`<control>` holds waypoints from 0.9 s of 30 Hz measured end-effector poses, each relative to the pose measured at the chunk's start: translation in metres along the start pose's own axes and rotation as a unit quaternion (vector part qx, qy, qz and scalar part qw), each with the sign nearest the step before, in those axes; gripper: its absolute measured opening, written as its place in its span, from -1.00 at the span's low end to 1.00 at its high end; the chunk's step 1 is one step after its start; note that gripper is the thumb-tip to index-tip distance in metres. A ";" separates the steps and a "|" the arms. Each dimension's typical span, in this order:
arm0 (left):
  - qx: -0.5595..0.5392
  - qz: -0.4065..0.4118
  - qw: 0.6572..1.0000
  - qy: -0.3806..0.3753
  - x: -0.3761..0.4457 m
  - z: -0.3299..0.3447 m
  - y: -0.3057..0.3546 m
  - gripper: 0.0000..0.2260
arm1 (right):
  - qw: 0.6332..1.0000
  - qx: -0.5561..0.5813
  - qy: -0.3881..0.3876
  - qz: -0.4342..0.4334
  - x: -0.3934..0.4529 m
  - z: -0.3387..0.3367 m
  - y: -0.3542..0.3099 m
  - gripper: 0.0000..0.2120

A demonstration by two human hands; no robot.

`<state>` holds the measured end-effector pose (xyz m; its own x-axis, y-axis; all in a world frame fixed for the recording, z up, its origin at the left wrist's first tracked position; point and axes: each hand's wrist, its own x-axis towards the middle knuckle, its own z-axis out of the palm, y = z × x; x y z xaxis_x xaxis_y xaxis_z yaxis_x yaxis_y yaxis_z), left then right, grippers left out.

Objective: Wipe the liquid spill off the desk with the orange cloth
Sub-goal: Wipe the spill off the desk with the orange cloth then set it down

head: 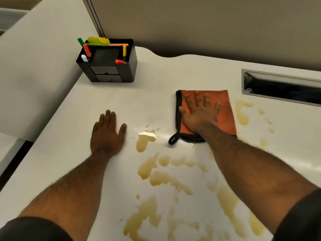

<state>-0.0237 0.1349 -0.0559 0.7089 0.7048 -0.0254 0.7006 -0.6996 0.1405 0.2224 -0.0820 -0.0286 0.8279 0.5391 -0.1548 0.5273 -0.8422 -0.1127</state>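
An orange cloth (225,108) with a black border and a black hanging loop lies flat on the white desk (147,101). My right hand (199,112) presses on it, palm down with fingers spread. My left hand (106,133) rests flat on the bare desk to the left, fingers together, holding nothing. A yellowish-brown liquid spill (156,178) spreads in puddles and streaks across the near half of the desk. One puddle (144,140) sits between my hands. Another patch (242,113) lies just right of the cloth.
A black desk organizer (111,70) with coloured markers and sticky notes stands at the back left by the partition. A recessed cable slot (281,87) with a grey frame opens at the back right. A wall panel runs behind the desk's curved back edge.
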 end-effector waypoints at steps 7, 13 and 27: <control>0.000 0.002 1.000 0.001 -0.001 0.002 -0.003 -0.34 | 0.998 0.003 -0.006 0.060 0.005 -0.007 0.065 -0.39; -0.003 0.010 1.000 0.003 -0.001 0.002 -0.003 -0.32 | 0.994 0.011 -0.013 0.112 -0.013 -0.015 0.126 -0.43; -0.009 0.003 1.000 0.004 -0.001 0.003 0.001 -0.33 | 0.960 0.063 -0.002 0.271 -0.061 -0.016 0.142 -0.23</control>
<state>-0.0236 0.1327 -0.0588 0.7123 0.7016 -0.0171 0.6949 -0.7016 0.1579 0.2502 -0.2351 -0.0191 0.9732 0.0215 -0.2288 -0.0091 -0.9913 -0.1315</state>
